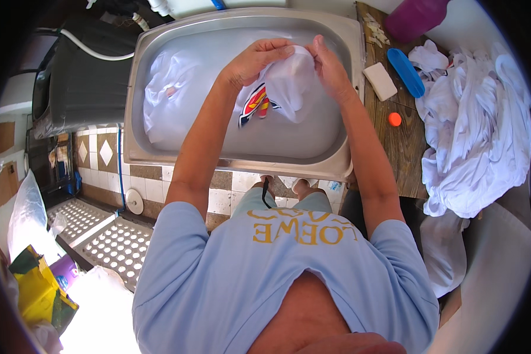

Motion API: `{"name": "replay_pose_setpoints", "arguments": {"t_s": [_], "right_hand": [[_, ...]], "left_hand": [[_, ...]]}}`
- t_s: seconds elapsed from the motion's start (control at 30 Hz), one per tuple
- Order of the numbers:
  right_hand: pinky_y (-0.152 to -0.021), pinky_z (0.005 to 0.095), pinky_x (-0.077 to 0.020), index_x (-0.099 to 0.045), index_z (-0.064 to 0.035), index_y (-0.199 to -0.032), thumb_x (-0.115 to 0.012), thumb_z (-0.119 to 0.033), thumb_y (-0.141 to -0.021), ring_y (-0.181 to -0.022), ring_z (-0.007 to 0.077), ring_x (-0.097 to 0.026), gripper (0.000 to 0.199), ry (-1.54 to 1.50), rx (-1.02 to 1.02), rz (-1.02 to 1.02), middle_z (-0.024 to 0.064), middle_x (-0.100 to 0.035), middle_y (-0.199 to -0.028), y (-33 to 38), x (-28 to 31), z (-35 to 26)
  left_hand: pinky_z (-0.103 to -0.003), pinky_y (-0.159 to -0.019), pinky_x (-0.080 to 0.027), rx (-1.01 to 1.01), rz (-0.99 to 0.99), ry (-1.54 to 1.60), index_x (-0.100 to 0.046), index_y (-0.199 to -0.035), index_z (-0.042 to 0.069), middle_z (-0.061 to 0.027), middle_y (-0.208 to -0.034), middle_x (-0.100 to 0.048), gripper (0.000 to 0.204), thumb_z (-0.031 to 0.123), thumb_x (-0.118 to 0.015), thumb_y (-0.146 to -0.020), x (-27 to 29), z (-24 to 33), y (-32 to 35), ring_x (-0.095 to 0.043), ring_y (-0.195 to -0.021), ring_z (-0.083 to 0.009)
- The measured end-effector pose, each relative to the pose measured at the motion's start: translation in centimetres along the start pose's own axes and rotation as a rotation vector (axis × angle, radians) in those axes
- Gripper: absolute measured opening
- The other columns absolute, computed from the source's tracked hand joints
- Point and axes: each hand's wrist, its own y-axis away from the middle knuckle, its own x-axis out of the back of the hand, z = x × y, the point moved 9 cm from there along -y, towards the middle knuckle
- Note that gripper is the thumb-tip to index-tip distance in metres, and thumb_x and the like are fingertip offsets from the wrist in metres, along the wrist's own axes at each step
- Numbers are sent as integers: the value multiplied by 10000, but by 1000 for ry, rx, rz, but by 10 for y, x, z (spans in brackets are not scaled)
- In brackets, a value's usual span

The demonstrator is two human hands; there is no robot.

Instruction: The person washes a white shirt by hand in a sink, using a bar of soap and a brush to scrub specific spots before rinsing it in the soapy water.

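Note:
Over a metal sink (pixel 242 162) of cloudy water, a wet white garment (pixel 286 88) hangs between my hands. It bears a red, yellow and dark blue print, and its lower part reaches down to the water. My left hand (pixel 256 59) pinches the top edge of the cloth between thumb and fingers. On the other side, my right hand (pixel 331 71) grips the same edge, its fingers partly hidden behind the cloth. A second white garment (pixel 165 88) lies soaking at the sink's left end, apart from both hands.
Right of the sink, a wooden counter (pixel 404 153) carries a pale soap bar (pixel 380 81), a blue oblong tray (pixel 406 72), an orange cap (pixel 395 120) and a purple container (pixel 416 19). A heap of white laundry (pixel 472 130) overhangs its edge. A black appliance (pixel 85 76) stands at left.

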Motion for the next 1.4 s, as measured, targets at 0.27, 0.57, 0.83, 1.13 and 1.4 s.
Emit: {"name": "replay_pose_setpoints", "arguments": {"t_s": [0.27, 0.57, 0.83, 1.13, 1.4], "right_hand": [[-717, 322, -491, -635, -82, -867, -575, -304, -897, -789, 154, -609, 231, -180, -142, 161, 42, -640, -853, 0, 2, 28], [-737, 474, -480, -607, -38, -928, -599, -225, -811, -846, 392, -616, 221, 1362, -151, 448, 212, -646, -890, -8, 33, 60], [-884, 402, -475, -579, -42, -1125, -622, -296, -847, -1012, 259, -597, 380, -602, -307, 385, 132, -632, -1062, -14, 30, 99], [-868, 328, -485, -518, -62, -1147, -505, -462, -920, -996, 208, -586, 460, -825, -3, 364, 81, -591, -1054, -37, 31, 144], [-837, 383, -485, -553, -93, -1073, -475, -482, -928, -960, 230, -576, 422, -829, -236, 547, 65, -600, -1013, -24, -24, 112]], "left_hand": [[-241, -692, -476, -139, 200, 148, -634, -903, 20, 1, -809, -636, 230, 249, -632, -881, 49, -19, 0, -579, -743, -72], [-463, -793, -436, -157, 646, -1321, -571, -906, 18, -194, -900, -633, 229, 240, -575, -845, 27, -46, -18, -580, -876, -392], [-341, -709, -502, -100, 540, -353, -599, -1066, 2, -104, -901, -660, 315, 226, -628, -847, 91, -95, -14, -641, -799, -234], [-358, -677, -513, -530, 462, -1366, -680, -764, 60, -102, -793, -669, 185, 244, -693, -748, -84, -1, -15, -648, -738, -282], [-368, -740, -507, -274, 676, -875, -724, -866, 148, -106, -850, -684, 183, 222, -627, -730, 55, -8, -58, -643, -799, -315]]}}
